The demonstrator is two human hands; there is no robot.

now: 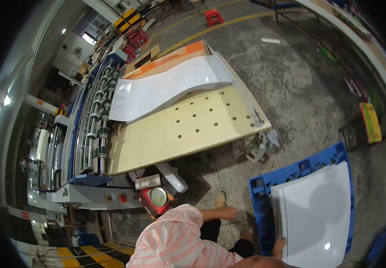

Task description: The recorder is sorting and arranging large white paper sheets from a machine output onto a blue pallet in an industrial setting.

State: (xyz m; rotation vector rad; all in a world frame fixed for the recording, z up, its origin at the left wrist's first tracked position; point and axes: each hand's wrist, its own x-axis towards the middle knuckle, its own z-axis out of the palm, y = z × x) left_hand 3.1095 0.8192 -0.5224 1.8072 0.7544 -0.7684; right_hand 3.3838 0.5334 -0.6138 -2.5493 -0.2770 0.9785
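Note:
A stack of large white sheets [314,214] lies on a blue plastic pallet [259,201] at the lower right. My right hand [280,244] is at the stack's near left edge, its fingers closed on the edge of the sheets; how many layers they grip is hidden. My left hand [230,213] hangs in the air short of the pallet, its fingers curled in and nothing visible in them. Up and to the left, more white sheets [170,89] lie in a wavy pile on a pale wooden board [157,147] dotted with holes.
A roller machine [99,120] adjoins the board's left side. Beneath the board's near edge sit a red device with a round pan [158,196] and a white box-like object [172,177]. A plastic bag [269,139] hangs by the board's corner. A red stool [213,17] stands far off.

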